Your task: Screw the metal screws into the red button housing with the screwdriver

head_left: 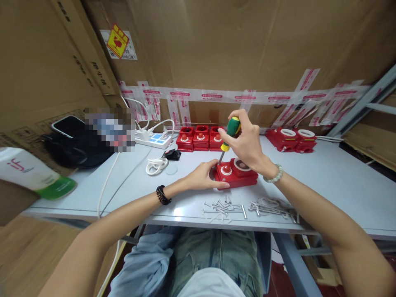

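Note:
My right hand (247,140) is closed around the green and yellow handle of a screwdriver (233,127). Its shaft slants down to the far left corner of a red box-shaped device (236,179), which lies on the table and has a red knob and a round white ring on top. My left hand (204,175) grips the left end of that device, thumb along the near side and fingers behind. Whether the screwdriver tip sits in a screw is too small to tell. Several loose screws (224,206) lie just in front of the device.
Several metal parts (272,206) lie near the front edge. Similar red devices (201,139) stand at the back, and two more (291,139) at the back right. A power strip (154,139), a coiled white cable (156,166) and a black bag (77,144) are to the left. Cardboard (198,45) walls the back.

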`<state>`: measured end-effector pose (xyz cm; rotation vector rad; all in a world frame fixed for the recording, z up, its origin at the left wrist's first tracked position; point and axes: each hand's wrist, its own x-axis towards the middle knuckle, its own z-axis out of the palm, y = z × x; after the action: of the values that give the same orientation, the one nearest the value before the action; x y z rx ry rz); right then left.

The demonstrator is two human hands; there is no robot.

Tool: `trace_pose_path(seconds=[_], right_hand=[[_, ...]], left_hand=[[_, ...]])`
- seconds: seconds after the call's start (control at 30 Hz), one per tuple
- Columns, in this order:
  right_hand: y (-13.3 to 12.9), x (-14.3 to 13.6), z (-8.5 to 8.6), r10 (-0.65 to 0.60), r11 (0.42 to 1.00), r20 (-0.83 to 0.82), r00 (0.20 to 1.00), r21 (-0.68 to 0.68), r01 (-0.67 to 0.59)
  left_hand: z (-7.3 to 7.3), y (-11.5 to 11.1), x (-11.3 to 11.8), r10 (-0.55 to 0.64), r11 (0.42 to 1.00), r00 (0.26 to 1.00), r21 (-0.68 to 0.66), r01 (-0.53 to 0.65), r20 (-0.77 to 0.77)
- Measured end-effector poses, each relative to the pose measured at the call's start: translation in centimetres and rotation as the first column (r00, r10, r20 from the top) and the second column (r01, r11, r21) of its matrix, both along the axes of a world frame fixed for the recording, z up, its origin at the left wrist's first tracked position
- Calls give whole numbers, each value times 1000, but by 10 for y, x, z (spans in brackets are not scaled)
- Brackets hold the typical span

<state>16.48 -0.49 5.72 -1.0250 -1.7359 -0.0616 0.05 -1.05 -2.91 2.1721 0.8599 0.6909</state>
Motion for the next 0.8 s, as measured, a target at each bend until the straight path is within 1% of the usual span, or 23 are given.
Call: trace_pose_path(seconds=[0.2,0.37,0.43,0.47,0.53,0.6,0.67,0.73,0.8], right_hand=[[1,2,2,-42,999,-9,999,-18,42],[4,4,1,-74,997,-16,997,-16,74],[5,3,0,-83,996,7,997,-12,83],[4,3,1,-99,995,40,994,-10,100],[3,1,4,-170,985,151,974,2,171],[0,-3,10,-277,960,268,923,38,277],[-2,-8,19,-353,934,346,869,82,347],[-5,-13,30,-365,926,424,829,69,372],[-7,-16,42,-321,922,535,781,-12,387]], left_hand=[[1,0,0,2,1000,1000,-3,-2,0],[1,-1,1,8,1000,1000,11,-8,-20],[2,-1,1,12,1000,1000,21,-11,-29],[2,-1,1,10,1000,1000,26,-10,-29],[2,-1,1,4,999,1000,36,-3,-27],[3,-1,1,1,999,1000,52,1,-31],[3,-1,1,-6,997,999,71,8,-34],[2,-1,1,-16,997,999,81,19,-33],[2,0,1,-14,996,999,90,17,-36]])
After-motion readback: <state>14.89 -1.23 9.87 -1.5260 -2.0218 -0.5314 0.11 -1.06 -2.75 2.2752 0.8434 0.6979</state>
